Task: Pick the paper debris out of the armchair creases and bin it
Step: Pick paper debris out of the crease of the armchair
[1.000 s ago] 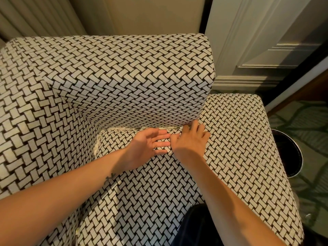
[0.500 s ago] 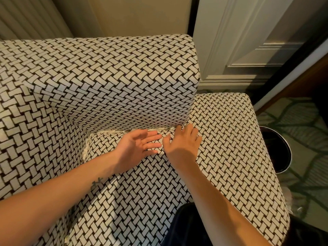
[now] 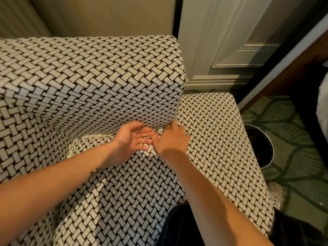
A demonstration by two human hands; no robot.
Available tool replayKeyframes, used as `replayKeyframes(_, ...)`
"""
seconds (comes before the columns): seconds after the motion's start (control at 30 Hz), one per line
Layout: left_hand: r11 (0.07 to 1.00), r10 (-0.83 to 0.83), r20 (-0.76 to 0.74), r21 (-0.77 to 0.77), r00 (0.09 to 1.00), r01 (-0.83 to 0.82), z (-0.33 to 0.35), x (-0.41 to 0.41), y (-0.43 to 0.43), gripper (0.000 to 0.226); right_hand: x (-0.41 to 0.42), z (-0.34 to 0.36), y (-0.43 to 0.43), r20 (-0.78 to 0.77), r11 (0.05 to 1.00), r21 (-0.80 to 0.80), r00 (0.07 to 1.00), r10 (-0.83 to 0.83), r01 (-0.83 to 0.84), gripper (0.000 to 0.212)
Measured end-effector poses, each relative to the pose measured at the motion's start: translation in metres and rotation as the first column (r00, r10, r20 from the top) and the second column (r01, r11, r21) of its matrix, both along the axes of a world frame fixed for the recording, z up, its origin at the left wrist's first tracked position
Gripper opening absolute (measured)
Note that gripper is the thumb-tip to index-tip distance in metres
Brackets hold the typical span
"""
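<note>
1. We see the left hand (image 3: pixel 132 137) lying palm up at the back of the armchair (image 3: pixel 106 77) seat, its grip open and its fingers straight, pointing right.
2. The right hand (image 3: pixel 171 139) lies back up beside it. Its fingers (image 3: pixel 174 126) are spread on the crease where backrest, seat and right armrest (image 3: pixel 213 139) meet, and its grip is loose, closed on nothing we can make out.
3. A small pale crumpled paper scrap (image 3: pixel 151 147) sits between the two hands, at the left fingertips and just beside the right thumb. We cannot tell whether either hand touches it.
4. A round black bin (image 3: pixel 271 150) stands on the patterned carpet (image 3: pixel 292 139), just beside the right armrest's outer side.
</note>
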State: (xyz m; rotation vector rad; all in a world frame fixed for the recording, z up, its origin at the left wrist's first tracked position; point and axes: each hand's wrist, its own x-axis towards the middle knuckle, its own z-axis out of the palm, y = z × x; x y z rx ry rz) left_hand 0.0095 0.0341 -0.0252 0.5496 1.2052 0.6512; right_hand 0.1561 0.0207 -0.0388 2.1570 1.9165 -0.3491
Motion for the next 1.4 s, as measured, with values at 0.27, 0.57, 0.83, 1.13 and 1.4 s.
replayKeyframes(0.27,1.0,0.023,0.02,-0.003,1.0,-0.023,0.003,0.006,-0.003,0.045,0.009,-0.007,0.033,-0.221,0.984,-0.079,0.96,-0.171,0.157,0.058)
replayKeyframes(0.57,0.998,0.052,0.063,-0.046,0.997,-0.049,0.003,0.005,-0.002,0.05,0.011,0.003,0.022,-0.18,0.998,-0.024,0.982,-0.06,0.057,0.054)
replayKeyframes(0.83,0.996,0.056,0.083,-0.068,0.995,-0.05,0.005,0.005,-0.002,0.049,0.015,-0.005,0.031,-0.24,0.992,-0.004,0.963,-0.123,0.125,0.046)
replayKeyframes(1.13,0.996,0.064,0.074,-0.068,0.995,-0.059,0.004,0.006,-0.001,0.05,0.016,-0.006,0.037,-0.212,0.994,-0.084,0.974,-0.081,0.065,0.043)
replayKeyframes(1.4,0.999,0.019,0.051,-0.036,0.999,-0.017,0.006,0.003,-0.003,0.046,0.021,-0.011,0.035,-0.328,0.986,-0.067,0.93,-0.166,0.152,0.04)
